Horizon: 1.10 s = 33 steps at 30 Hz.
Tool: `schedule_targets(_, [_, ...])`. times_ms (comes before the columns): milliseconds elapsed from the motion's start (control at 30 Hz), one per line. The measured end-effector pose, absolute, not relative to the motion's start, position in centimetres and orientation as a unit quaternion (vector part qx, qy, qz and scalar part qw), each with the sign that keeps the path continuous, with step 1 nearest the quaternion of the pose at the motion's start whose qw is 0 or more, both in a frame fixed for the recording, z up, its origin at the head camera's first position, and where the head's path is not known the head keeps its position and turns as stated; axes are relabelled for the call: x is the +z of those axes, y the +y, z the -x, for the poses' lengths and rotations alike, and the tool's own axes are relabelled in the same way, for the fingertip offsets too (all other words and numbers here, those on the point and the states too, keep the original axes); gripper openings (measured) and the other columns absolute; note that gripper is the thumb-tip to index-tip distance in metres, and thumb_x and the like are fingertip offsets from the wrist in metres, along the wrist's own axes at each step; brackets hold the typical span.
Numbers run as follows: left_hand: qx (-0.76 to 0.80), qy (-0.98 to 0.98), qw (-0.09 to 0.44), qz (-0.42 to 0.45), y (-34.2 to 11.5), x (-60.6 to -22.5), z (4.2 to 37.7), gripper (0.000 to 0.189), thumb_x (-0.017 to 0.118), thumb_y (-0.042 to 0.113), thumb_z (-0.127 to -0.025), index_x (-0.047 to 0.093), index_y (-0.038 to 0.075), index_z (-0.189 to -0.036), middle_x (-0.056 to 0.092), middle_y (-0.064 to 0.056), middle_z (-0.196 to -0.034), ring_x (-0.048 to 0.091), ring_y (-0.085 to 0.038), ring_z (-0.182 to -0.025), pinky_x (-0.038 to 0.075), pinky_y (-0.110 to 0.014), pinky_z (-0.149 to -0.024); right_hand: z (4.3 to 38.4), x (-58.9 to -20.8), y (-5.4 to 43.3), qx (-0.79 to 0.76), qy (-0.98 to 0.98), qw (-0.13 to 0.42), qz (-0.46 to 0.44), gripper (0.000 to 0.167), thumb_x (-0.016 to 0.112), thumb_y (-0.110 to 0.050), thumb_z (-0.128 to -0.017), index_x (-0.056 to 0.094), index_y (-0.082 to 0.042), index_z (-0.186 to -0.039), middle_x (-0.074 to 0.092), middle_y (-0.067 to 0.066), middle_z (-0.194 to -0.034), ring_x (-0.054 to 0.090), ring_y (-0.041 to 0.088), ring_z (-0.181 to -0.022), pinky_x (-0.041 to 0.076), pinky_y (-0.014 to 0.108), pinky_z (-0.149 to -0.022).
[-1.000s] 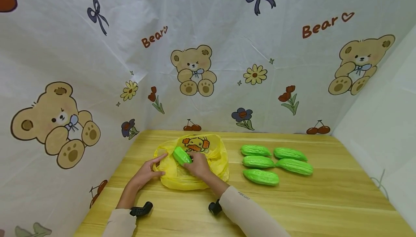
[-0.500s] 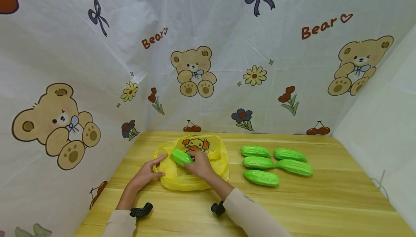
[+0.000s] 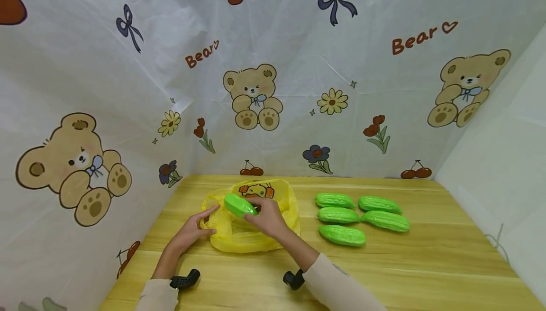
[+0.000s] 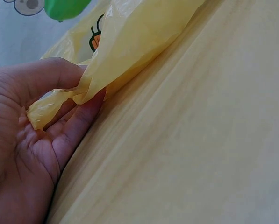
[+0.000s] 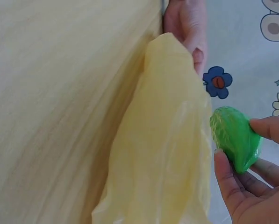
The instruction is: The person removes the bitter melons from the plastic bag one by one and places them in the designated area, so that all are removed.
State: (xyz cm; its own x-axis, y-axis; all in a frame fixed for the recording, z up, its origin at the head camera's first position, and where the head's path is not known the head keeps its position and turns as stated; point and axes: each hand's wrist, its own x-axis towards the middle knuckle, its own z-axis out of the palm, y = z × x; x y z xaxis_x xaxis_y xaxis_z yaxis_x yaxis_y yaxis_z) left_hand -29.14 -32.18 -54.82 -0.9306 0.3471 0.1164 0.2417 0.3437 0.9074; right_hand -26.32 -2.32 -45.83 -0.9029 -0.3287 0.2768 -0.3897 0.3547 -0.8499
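Note:
In the head view my right hand holds a bright green bitter melon over the opening of a yellow plastic bag. The right wrist view shows thumb and fingertips gripping one end of the bitter melon, above the bag's rim. At the bag's left edge is my left hand. Seen from the left wrist, that left hand has the bag's loose edge between thumb and fingers. A duck print shows on the bag's inner back wall.
Several more green bitter melons lie grouped on the wooden table, right of the bag. A cloth printed with bears and flowers stands behind the table and along the left side.
My right hand has lifted slightly and drawn back with the bitter melon, which now lies flatter. The left hand stays at the bag's edge. The head view has shifted a little.

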Motion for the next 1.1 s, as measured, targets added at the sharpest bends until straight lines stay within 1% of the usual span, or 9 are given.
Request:
schedule_targets(133, [0.544,0.818,0.048,-0.18,-32.1,-54.8,29.1,0.074,0.078,0.01,-0.088,0.044,0.01,-0.155,0.04,-0.012,-0.159,0.034,-0.029,-0.111,0.033,-0.026,-0.092,25.6,-44.9,-1.8,0.533,-0.815,0.022,-0.224,0.045,0.078,-0.006,-0.087,0.067,0.0,-0.131,0.07,0.015,-0.118,0.067,0.029,-0.095,0.057,0.027,-0.069])
schedule_targets(367, [0.536,0.826,0.046,-0.171,-32.1,-54.7,29.1,0.075,0.079,0.013,-0.088,0.045,0.012,-0.154,0.042,-0.011,-0.157,0.036,-0.027,-0.11,0.034,-0.028,-0.093,24.6,-43.8,-0.6,0.519,-0.819,0.016,-0.243,0.045,0.08,-0.014,-0.088,0.069,-0.007,-0.131,0.071,0.007,-0.115,0.066,0.017,-0.092,0.056,0.027,-0.073])
schedule_targets(433, [0.533,0.827,0.047,-0.172,-32.0,-54.7,29.1,0.075,0.079,0.013,-0.088,0.045,0.013,-0.155,0.041,-0.01,-0.158,0.035,-0.028,-0.111,0.033,-0.03,-0.094,24.3,-43.5,-0.1,0.517,-0.82,0.014,-0.245,0.045,0.08,-0.015,-0.088,0.069,-0.008,-0.131,0.071,0.006,-0.114,0.066,0.018,-0.091,0.055,0.027,-0.073])
schedule_targets(667, [0.533,0.828,0.05,-0.165,-32.1,-54.7,28.9,0.074,0.079,0.013,-0.088,0.045,0.013,-0.155,0.039,-0.009,-0.16,0.035,-0.029,-0.115,0.032,-0.034,-0.098,23.7,-42.8,1.2,0.517,-0.819,0.008,-0.251,0.045,0.08,-0.016,-0.088,0.069,-0.01,-0.131,0.072,0.006,-0.115,0.068,0.025,-0.094,0.055,0.027,-0.072])
schedule_targets(833, [0.531,0.829,0.05,-0.169,-32.1,-54.8,28.9,0.074,0.079,0.013,-0.088,0.045,0.014,-0.155,0.038,-0.009,-0.16,0.036,-0.03,-0.12,0.031,-0.04,-0.102,23.3,-42.5,2.3,0.524,-0.815,-0.001,-0.249,0.045,0.08,-0.018,-0.088,0.069,-0.01,-0.131,0.071,0.005,-0.117,0.067,0.024,-0.095,0.056,0.028,-0.074])
schedule_targets(1000, [0.532,0.828,0.049,-0.173,-32.1,-54.7,28.9,0.074,0.079,0.014,-0.089,0.045,0.013,-0.155,0.039,-0.01,-0.16,0.035,-0.03,-0.116,0.032,-0.034,-0.098,23.0,-42.3,3.6,0.534,-0.807,-0.006,-0.252,0.045,0.08,-0.017,-0.088,0.07,-0.01,-0.131,0.07,0.008,-0.123,0.068,0.022,-0.095,0.056,0.026,-0.075])
schedule_targets(1100, [0.536,0.825,0.049,-0.174,-32.1,-54.6,28.9,0.074,0.078,0.014,-0.089,0.045,0.012,-0.155,0.038,-0.01,-0.16,0.035,-0.03,-0.116,0.032,-0.029,-0.097,22.9,-42.2,4.2,0.535,-0.807,-0.007,-0.252,0.046,0.08,-0.016,-0.088,0.07,-0.01,-0.132,0.07,0.009,-0.124,0.068,0.021,-0.096,0.056,0.025,-0.075])
